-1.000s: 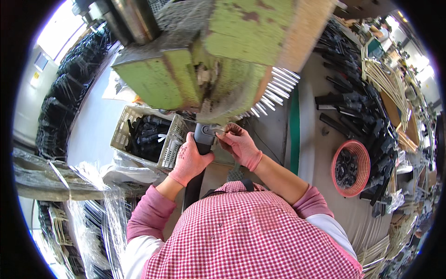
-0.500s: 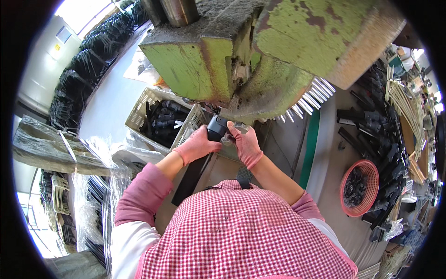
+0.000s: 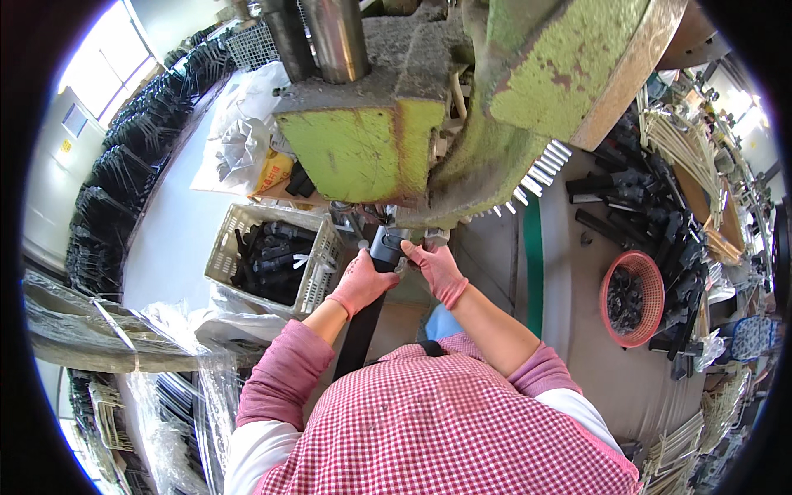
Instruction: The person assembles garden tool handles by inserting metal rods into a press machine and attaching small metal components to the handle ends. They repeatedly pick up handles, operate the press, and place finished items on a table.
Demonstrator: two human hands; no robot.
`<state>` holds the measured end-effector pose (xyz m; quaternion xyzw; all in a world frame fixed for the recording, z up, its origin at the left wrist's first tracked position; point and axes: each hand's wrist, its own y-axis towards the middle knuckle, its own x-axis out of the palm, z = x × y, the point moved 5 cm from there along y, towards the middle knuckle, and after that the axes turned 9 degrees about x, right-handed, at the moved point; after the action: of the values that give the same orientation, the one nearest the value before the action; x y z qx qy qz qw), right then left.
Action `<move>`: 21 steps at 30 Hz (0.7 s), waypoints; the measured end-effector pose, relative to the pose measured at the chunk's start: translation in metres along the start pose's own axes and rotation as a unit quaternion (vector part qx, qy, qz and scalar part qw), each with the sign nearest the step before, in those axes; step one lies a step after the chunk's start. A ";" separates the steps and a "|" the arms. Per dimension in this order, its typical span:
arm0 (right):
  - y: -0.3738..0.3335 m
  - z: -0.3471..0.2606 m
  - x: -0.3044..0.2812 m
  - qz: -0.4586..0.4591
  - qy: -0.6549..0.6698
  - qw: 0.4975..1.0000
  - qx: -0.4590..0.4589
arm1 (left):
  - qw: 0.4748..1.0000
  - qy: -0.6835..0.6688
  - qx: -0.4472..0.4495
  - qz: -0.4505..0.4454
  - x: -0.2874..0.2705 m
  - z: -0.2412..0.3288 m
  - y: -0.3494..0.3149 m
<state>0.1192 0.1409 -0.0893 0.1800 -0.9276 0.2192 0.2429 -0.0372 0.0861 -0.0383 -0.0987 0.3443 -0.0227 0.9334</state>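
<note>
Gripping the long black part (image 3: 388, 248) just below its upper end, your left hand (image 3: 361, 285) is closed around it in a pink glove, thumb across the front. The part stands tilted, its upper end directly beneath the green press (image 3: 355, 153) and its lower length running down toward your checkered apron (image 3: 445, 421); whether the tip touches the press, you cannot tell from this angle. Your right hand (image 3: 439, 271), gloved the same way, has its thumb laid against the right side of that upper end, while its other fingers are largely hidden, so how firmly they close, or on what, cannot be told. To your left, near the left hand, sits a pale plastic crate (image 3: 320, 279) with dark pieces (image 3: 276, 260) heaped inside. Beyond it lies a whitish plastic bag (image 3: 243, 148). Bright metal rods (image 3: 544, 169) stick out in a row beside the press, on your right. Farther right, well apart from your hands, a red basket (image 3: 657, 290) holds small dark bits (image 3: 624, 302), next to a pile of black parts (image 3: 635, 198).
</note>
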 end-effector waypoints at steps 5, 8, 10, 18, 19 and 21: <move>0.004 0.001 -0.004 -0.045 0.012 0.999 -0.004 | 1.000 -0.004 -0.019 -0.016 -0.001 0.002 -0.001; 0.008 0.003 -0.007 -0.064 0.033 0.997 0.018 | 1.000 0.023 -0.004 -0.012 -0.004 0.000 -0.001; 0.007 0.002 -0.005 -0.092 0.056 0.994 0.003 | 1.000 0.020 -0.001 -0.003 -0.004 -0.004 0.000; -0.003 -0.009 0.009 -0.073 0.020 0.997 0.015 | 0.992 -0.092 0.058 -0.072 -0.018 0.006 0.007; -0.006 -0.013 0.010 -0.086 0.081 0.993 -0.003 | 0.974 -0.185 0.105 -0.071 -0.023 0.019 0.003; -0.011 -0.011 0.016 -0.084 0.022 0.996 -0.004 | 0.953 -0.271 0.094 -0.103 -0.030 0.035 -0.008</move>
<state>0.1154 0.1337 -0.0691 0.2516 -0.9046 0.1979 0.2816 -0.0374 0.0876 0.0081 -0.0482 0.0629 -0.1234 0.9892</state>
